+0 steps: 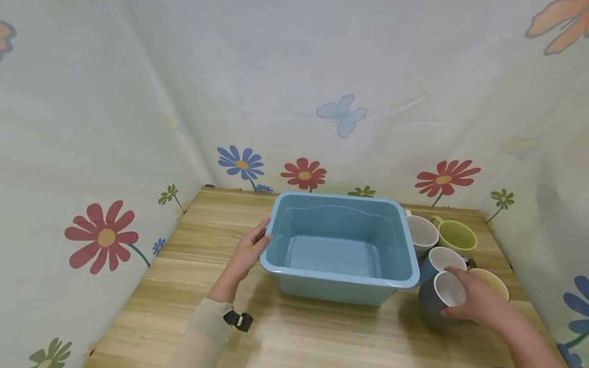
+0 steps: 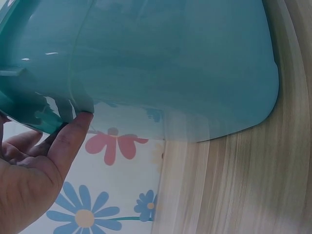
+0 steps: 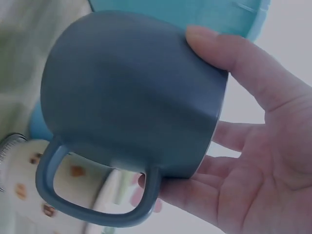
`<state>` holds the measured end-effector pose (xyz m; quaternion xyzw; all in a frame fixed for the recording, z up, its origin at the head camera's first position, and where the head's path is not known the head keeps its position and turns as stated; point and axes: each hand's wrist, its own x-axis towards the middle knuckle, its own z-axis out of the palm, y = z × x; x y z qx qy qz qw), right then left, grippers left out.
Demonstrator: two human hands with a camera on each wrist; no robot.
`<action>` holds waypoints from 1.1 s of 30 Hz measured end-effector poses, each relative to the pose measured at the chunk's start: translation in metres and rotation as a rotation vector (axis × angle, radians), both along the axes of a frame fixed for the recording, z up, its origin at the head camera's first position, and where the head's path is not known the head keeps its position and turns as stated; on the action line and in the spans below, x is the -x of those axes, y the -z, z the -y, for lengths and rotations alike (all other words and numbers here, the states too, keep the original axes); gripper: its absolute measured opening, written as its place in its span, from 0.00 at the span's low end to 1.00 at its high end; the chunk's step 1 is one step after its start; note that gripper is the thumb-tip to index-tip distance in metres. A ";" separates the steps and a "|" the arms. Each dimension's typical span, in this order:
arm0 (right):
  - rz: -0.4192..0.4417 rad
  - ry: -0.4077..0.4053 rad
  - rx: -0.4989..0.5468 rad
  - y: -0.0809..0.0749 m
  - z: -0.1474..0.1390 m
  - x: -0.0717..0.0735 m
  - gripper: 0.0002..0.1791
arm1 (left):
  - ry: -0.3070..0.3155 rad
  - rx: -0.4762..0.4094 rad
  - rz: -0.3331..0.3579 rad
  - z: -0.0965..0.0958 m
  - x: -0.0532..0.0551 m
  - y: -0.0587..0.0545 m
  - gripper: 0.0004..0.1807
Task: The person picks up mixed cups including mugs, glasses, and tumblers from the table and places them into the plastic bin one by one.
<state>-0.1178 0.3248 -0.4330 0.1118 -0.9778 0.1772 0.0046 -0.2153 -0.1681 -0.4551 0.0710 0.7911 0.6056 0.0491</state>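
Observation:
A light blue plastic tub [image 1: 331,290] stands on the table, with nothing inside it. At its left end my left hand [image 1: 248,250] holds the rim; in the left wrist view the fingers [image 2: 70,139] meet the tub's edge. My right hand [image 1: 483,304] grips a dark grey mug [image 1: 429,302] by its mouth, right of the tub. The right wrist view has the thumb [image 3: 209,46] on the mug's side, other fingers at the rim, and the mug's handle [image 3: 97,212] free below. A blue mug [image 1: 429,270] with a pale inside is just behind the grey one.
A mug with a pale inside [image 1: 422,232] and a green mug [image 1: 457,236] stand farther back, beside the tub's right end. A mug with a yellowish inside [image 1: 494,283] is partly behind my right hand. Flower-printed cloth [image 1: 276,102] surrounds the wooden table [image 1: 184,286].

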 end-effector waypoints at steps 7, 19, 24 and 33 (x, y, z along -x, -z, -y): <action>0.063 -0.015 -0.022 -0.034 -0.013 0.003 0.50 | 0.006 -0.015 0.002 0.000 0.001 0.000 0.31; 0.088 -0.032 -0.039 -0.080 -0.034 0.023 0.51 | 0.003 -0.004 0.006 0.000 0.000 -0.001 0.31; 0.093 -0.035 -0.057 -0.095 -0.036 0.032 0.51 | 0.011 0.000 0.002 0.001 0.000 -0.002 0.31; 0.078 -0.039 -0.104 -0.113 -0.035 0.041 0.53 | 0.001 0.006 0.010 0.001 0.000 -0.002 0.31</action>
